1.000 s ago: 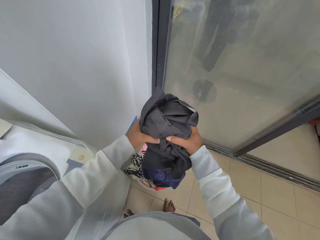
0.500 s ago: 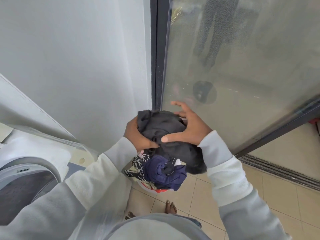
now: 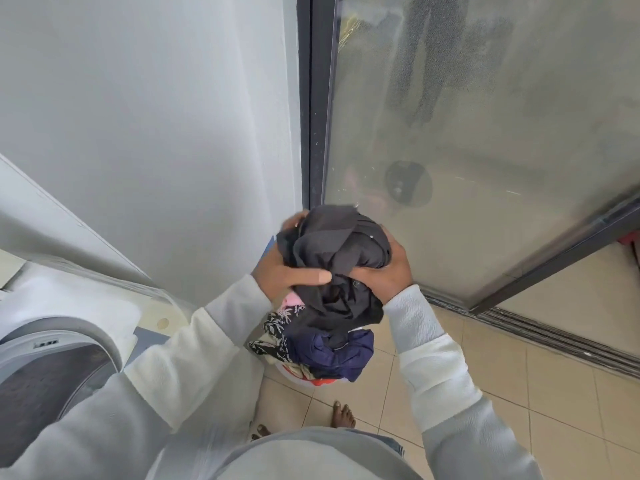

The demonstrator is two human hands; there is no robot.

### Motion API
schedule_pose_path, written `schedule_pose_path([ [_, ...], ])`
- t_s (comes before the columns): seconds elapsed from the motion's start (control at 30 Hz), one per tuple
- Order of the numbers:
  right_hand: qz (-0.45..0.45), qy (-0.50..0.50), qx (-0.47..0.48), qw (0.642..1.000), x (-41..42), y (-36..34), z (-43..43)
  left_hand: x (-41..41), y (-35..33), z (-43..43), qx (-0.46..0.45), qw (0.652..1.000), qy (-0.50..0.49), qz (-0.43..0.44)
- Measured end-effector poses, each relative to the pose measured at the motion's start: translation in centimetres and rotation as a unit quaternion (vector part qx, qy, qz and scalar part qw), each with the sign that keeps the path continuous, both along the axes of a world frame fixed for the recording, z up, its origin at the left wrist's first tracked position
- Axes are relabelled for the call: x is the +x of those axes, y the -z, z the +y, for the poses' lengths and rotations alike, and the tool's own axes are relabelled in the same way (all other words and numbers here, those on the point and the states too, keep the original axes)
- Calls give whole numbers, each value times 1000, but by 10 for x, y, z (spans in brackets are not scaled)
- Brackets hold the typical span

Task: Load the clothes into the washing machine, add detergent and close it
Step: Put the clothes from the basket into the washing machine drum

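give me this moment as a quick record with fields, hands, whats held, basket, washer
left hand: grips the dark grey garment on its left side
right hand: grips the same garment on its right side
garment state: bunched up, held above the laundry basket
basket: stands on the tiled floor, holds a navy garment and a floral cloth
washing machine: lower left, opening uncovered, dark drum showing
task stage: garment not yet in the machine
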State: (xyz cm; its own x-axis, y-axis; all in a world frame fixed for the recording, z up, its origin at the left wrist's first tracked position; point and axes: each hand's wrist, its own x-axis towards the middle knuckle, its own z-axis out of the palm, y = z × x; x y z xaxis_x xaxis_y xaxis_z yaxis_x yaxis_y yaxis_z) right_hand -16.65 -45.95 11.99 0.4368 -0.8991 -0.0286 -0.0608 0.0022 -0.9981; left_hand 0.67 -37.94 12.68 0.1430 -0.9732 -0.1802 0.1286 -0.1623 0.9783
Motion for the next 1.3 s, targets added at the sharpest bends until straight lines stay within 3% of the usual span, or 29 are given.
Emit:
schedule_pose_path([
  [0.07,111,-48,-65,991,5,-15,-3,2,-7,-5,-31,997,-31,-58],
  [0.13,270,-101,-154,945,15,-33,0,-8,-8,-6,-30,994,-60,-91],
  [0.2,334,-132,-188,914,24,-45,4,-17,-3,-4,-23,988,-116,-97],
  [0.33,245,-148,-158,945,19,-56,5,-10,-8,-3,-40,984,-171,-39],
  [0.5,92,-98,-139,981,6,-26,-1,3,-13,1,-1,955,-169,245],
  [0.57,-9,-97,-87,991,9,-8,7,-2,-14,0,36,939,-168,298],
  [0.63,-78,-65,-47,994,16,-1,16,-11,-11,-1,49,928,-217,300],
  [0.7,-105,-7,-15,994,21,1,20,-18,-7,-3,47,931,-204,298],
  [0.8,-100,37,6,994,22,-5,18,-3,-4,-1,-26,965,-130,226],
  [0.93,43,-15,-125,991,17,-21,2,36,-10,-2,-75,996,-35,38],
  [1.0,142,-65,-208,966,20,-34,-4,33,-12,-6,-97,990,15,-101],
  [1.07,200,-109,-244,943,25,-46,-7,21,-13,-6,-109,980,-15,-164],
  [1.17,204,-166,-250,932,27,-57,-13,13,-12,-4,-123,977,-95,-147],
  [1.3,18,-135,-213,968,14,-54,-20,16,-22,-3,-143,976,-165,16],
])
